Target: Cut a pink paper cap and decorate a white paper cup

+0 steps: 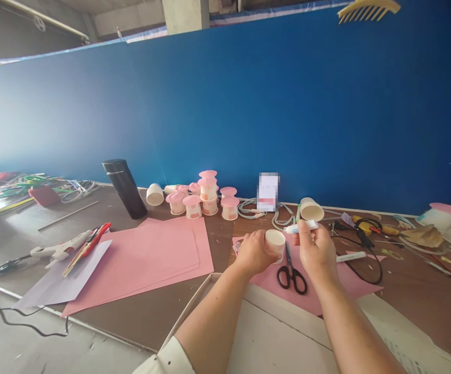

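My left hand (254, 252) is wrapped round a white paper cup (275, 240), its open mouth tilted up toward me. In my right hand (316, 252) is a small white tube with blue print (299, 227), pinched between thumb and fingers just right of the cup's rim. Black-handled scissors (292, 278) lie on pink paper (314, 298) between my two hands. Behind the tube, another paper cup (311, 209) rests on its side. A white marker-like stick (350, 257) lies right of my right wrist.
Paper cups with pink discs (208, 192) stand stacked along the blue partition (209, 104). A black bottle (124, 188), pink sheets (163, 249), a glue gun (59, 246) and a red utility knife (89, 246) are at left. Cables and yellow-handled pliers (375, 227) clutter the right.
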A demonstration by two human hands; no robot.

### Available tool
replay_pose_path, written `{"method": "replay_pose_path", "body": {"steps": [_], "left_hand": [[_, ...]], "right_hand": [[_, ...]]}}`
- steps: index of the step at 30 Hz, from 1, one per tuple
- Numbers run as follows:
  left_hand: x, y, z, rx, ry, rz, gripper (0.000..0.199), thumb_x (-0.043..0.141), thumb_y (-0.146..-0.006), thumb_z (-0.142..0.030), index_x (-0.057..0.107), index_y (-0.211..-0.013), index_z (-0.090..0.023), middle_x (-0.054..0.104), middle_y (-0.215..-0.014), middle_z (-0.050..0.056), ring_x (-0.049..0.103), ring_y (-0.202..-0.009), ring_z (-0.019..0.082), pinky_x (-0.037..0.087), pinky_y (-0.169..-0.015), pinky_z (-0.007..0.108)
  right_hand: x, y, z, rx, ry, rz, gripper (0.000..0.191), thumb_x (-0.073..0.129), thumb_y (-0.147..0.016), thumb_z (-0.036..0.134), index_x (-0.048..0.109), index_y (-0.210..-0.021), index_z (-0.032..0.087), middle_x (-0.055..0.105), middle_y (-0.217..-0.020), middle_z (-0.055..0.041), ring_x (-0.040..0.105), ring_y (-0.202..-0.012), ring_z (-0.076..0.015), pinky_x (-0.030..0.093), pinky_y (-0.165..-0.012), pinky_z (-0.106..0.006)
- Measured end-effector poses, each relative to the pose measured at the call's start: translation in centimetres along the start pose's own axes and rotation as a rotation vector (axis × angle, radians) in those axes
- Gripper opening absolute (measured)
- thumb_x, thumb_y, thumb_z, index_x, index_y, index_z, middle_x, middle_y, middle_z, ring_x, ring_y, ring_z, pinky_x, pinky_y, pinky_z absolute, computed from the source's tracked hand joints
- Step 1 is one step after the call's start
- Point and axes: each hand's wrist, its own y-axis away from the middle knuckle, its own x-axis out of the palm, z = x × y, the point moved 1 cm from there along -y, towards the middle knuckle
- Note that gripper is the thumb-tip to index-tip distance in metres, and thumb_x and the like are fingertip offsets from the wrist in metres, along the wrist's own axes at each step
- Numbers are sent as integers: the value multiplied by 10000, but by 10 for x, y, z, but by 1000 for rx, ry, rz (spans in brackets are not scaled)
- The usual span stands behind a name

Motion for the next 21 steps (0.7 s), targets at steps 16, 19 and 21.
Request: {"method": "replay_pose_path", "body": {"steps": [16, 19, 21], "left_hand": [[1, -1, 1, -3, -46, -7, 435, 696, -596, -436, 541, -933, -210, 633, -1006, 88, 530, -972, 301, 430, -788, 379], [0, 0, 0, -22, -23, 2, 481, 710, -598, -464, 565, -983, -214, 633, -1028, 92, 526, -1012, 312, 418, -828, 394], [-2, 1, -1, -4, 28, -32, 613, 731, -578, -520, 560, -1081, -215, 616, -1100, 102, 502, -1071, 325, 400, -878, 410]], "right_hand": [[2, 3, -1, -34, -32, 67, 442, 546, -754, 631, 632, -826, 203, 629, -605, -23, 601, -603, -184, 456, -643, -309], [4, 1, -4, 102, -285, 77, 468, 606, -709, 628, 650, -823, 176, 631, -613, -18, 603, -574, -156, 503, -619, -293], [6, 0, -7, 175, -454, 75, 469, 653, -683, 602, 657, -856, 166, 648, -662, -21, 601, -583, -138, 527, -611, -281]]}}
